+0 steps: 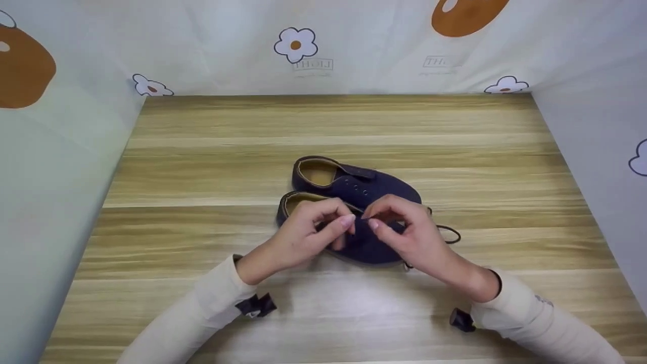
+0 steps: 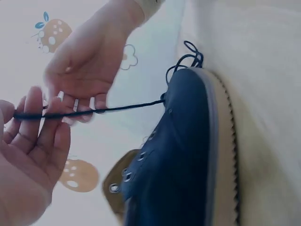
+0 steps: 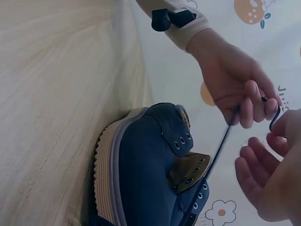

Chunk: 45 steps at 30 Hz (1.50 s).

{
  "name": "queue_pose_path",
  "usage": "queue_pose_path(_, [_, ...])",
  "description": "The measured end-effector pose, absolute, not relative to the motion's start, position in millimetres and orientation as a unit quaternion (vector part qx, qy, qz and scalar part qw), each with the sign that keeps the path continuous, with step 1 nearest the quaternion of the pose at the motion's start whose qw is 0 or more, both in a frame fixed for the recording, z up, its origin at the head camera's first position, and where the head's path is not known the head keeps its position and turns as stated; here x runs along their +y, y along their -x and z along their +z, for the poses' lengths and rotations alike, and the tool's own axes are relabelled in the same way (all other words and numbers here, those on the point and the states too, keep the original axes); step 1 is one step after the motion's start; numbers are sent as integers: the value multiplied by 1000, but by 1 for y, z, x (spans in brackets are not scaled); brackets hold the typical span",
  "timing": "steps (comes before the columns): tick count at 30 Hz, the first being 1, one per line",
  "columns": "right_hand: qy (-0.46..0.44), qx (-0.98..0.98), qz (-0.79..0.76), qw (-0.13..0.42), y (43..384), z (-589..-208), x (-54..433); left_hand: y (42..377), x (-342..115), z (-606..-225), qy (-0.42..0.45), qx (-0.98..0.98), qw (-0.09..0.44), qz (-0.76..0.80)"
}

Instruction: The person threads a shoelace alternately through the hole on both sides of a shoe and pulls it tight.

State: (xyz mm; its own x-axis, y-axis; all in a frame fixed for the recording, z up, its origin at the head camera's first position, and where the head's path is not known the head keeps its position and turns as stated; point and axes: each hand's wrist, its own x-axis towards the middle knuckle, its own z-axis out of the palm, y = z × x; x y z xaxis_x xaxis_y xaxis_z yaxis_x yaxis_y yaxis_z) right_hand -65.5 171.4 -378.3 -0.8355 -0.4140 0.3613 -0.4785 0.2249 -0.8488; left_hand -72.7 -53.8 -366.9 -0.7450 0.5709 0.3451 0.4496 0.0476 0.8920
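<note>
Two dark blue lace-up shoes lie side by side in the head view, toes to the right. Over the nearer shoe (image 1: 371, 247), my left hand (image 1: 311, 230) and right hand (image 1: 414, 235) meet almost fingertip to fingertip. A dark shoelace (image 2: 129, 107) rises taut from that shoe's toe-end eyelet to my left hand, which pinches it. In the right wrist view a short bend of the same shoelace (image 3: 276, 117) crosses to the right hand's thumb and finger, which pinch it. The farther shoe (image 1: 389, 188) has bare eyelets; its tongue lies up.
A loose lace loop (image 1: 450, 234) lies right of the shoes on the wood-grain table (image 1: 202, 167). A pale patterned sheet (image 1: 364, 45) walls the back and both sides. Small dark devices (image 1: 258, 305) are strapped at the sleeves.
</note>
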Motion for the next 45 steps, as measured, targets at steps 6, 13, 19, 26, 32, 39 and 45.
queue_pose_path(6, [-284, -856, 428, -62, 70, -393, 170, 69, -60, -362, -368, 839, -30, 400])
queue_pose_path(13, [-259, -901, 344, -48, 73, -399, 168, 64, -57, -374, -330, 927, -9, 179])
queue_pose_path(19, [-257, -897, 351, -76, 75, -401, 167, 62, -53, -383, -305, 930, -27, 202])
queue_pose_path(26, [-246, -894, 366, -82, 77, -404, 168, 59, -48, -387, -303, 930, -62, 197])
queue_pose_path(32, [-249, -890, 375, -76, 77, -406, 168, 57, -43, -389, -298, 941, -74, 144])
queue_pose_path(39, [-249, -888, 379, -71, 77, -407, 168, 54, -40, -391, -286, 946, -88, 129])
queue_pose_path(45, [-250, -885, 386, -68, 77, -407, 168, 53, -36, -393, -279, 947, -103, 123])
